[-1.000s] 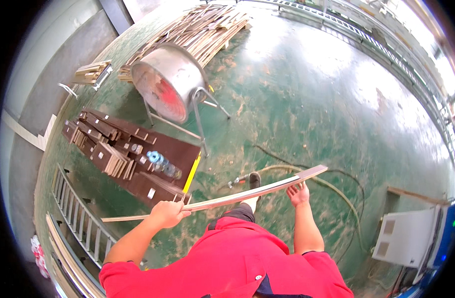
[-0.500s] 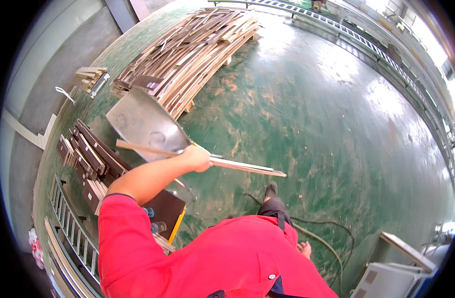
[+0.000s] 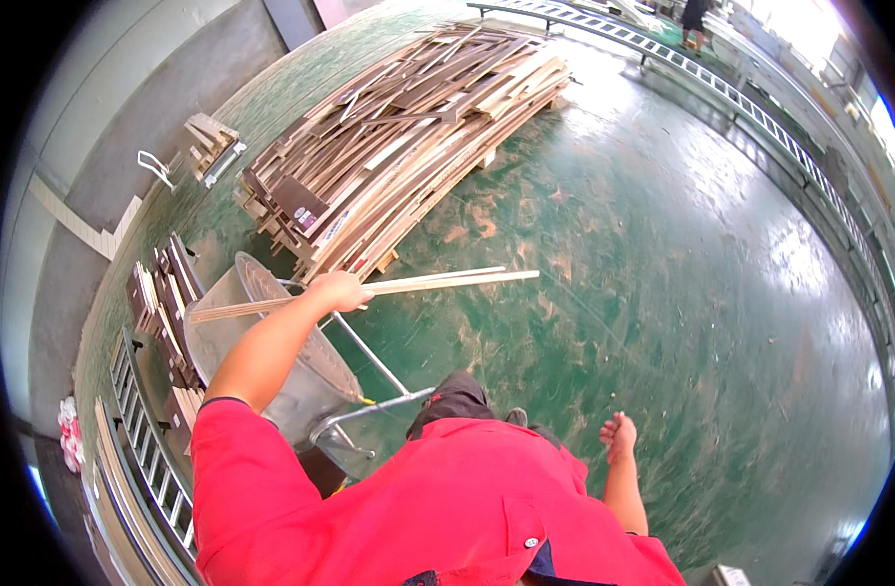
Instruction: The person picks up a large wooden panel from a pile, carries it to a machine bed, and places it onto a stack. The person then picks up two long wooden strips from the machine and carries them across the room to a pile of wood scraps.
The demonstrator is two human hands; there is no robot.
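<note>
My left hand [image 3: 338, 291], its arm stretched forward, is wrapped round a few thin wooden strips [image 3: 462, 280]. They lie nearly level across my view, sticking out on both sides of the fist. Beneath that arm is a grey metal wheelbarrow [image 3: 320, 361] with a pale tubular frame [image 3: 374, 359]; whether the strips touch it I cannot tell. My right hand [image 3: 618, 433] hangs out to my right over the green floor, fingers loosely bent and apart, with nothing in it.
A large pile of wooden strips and boards [image 3: 418, 127] lies ahead. Left are brown board stacks [image 3: 164, 293], a ladder-like rack [image 3: 149, 430] and a small cart [image 3: 213, 146]. A long roller conveyor [image 3: 721, 88] runs at the far right, with a person [image 3: 695, 20] beyond.
I have moved forward, nearer the pile. My left hand and its strips have shifted left and farther ahead. My right hand has swung out from beside my body.
</note>
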